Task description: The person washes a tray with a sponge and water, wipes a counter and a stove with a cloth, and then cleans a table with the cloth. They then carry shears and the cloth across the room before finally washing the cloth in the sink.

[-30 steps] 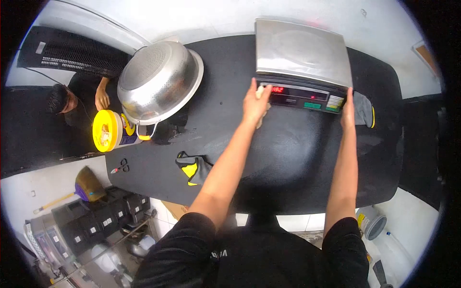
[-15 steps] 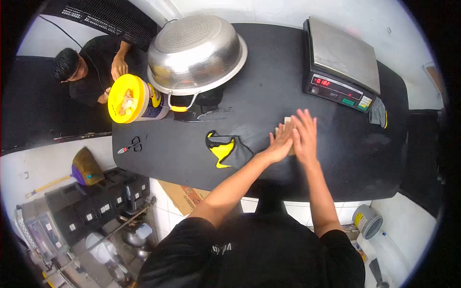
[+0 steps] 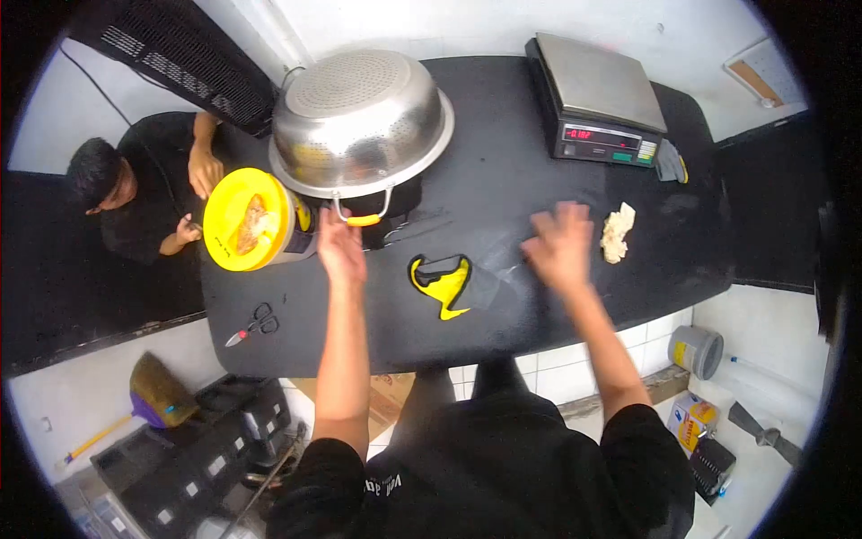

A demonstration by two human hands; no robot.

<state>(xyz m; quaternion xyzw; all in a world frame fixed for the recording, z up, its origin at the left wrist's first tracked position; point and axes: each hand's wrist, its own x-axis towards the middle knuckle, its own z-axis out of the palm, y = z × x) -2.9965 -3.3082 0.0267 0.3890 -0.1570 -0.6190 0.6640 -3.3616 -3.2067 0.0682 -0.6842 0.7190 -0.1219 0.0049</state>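
My left hand is at the orange-gripped handle of an upside-down metal colander. Its fingers reach up beside the handle, and I see no closed grip. My right hand, slightly blurred, hovers over the black table with its fingers spread and nothing in them. To its right lies a crumpled cream-coloured cloth or paper. Between my hands a grey, yellow and black work glove lies on the table.
A digital scale stands at the back right, another grey glove beside it. Left are a yellow-lidded bucket with food on the lid, a co-worker handling something there, and scissors. Water wets the black table near the colander.
My hands, pressed together over the cream-coloured piece before, have parted. The left moved across to the colander handle; the right lifted off the piece, which now lies crumpled. The view has shifted.
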